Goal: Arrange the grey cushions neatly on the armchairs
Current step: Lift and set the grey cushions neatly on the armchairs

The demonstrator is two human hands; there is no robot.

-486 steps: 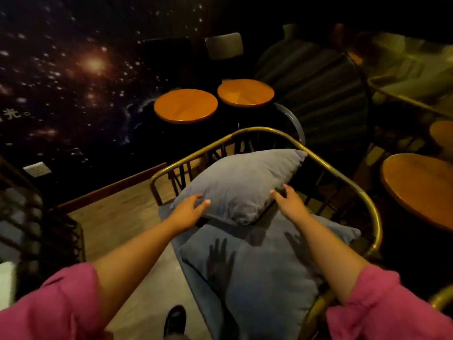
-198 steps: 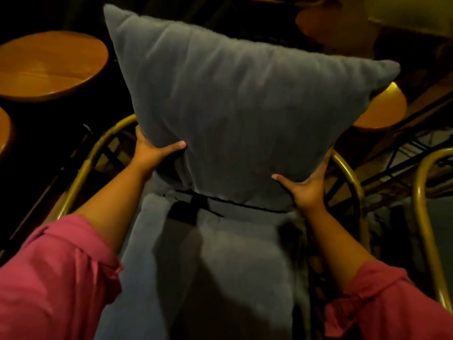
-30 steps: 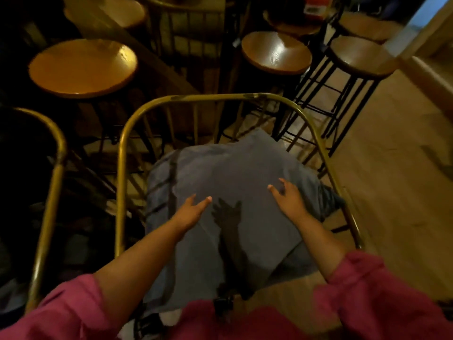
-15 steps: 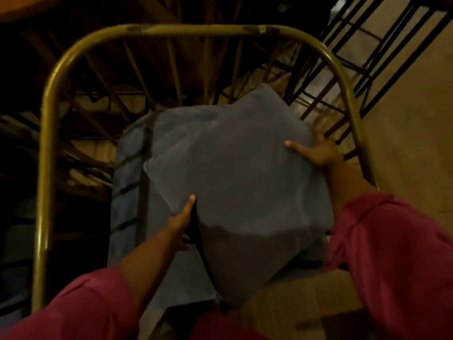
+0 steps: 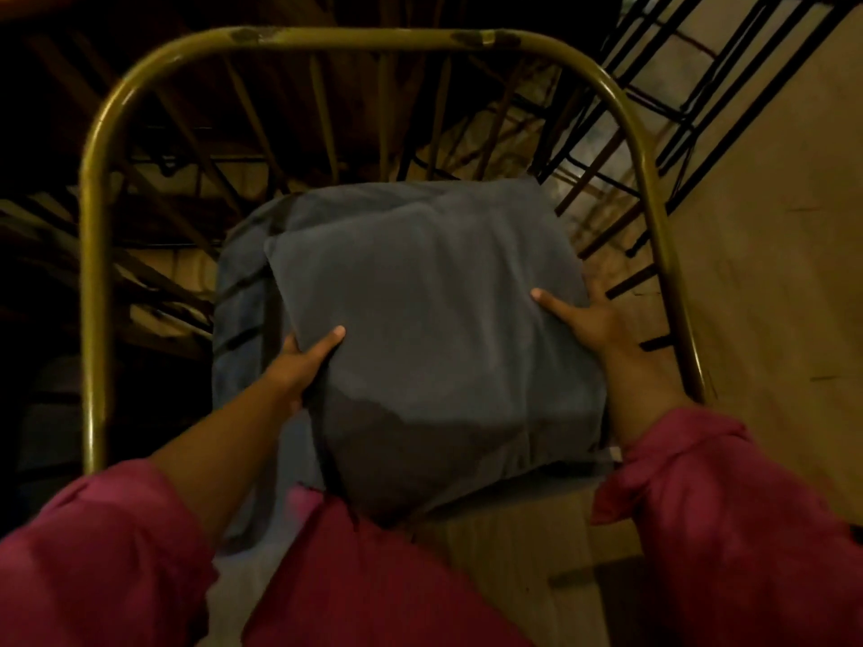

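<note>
A square grey cushion sits over the seat of an armchair with a curved brass-coloured frame. My left hand grips the cushion's left edge, thumb on top. My right hand holds its right edge, fingers wrapped around the side. Under it lies a grey seat pad with dark straps, showing at the left. The cushion's sides run roughly square to the frame.
Thin brass spindles fill the chair back. Black metal stool legs stand beyond the chair at the upper right. Wooden floor lies to the right. My pink sleeves fill the bottom of the view.
The cushion has been turned from a diamond-like angle to sit square with the chair. My left hand moved up its left edge; my right hand shifted down its right edge.
</note>
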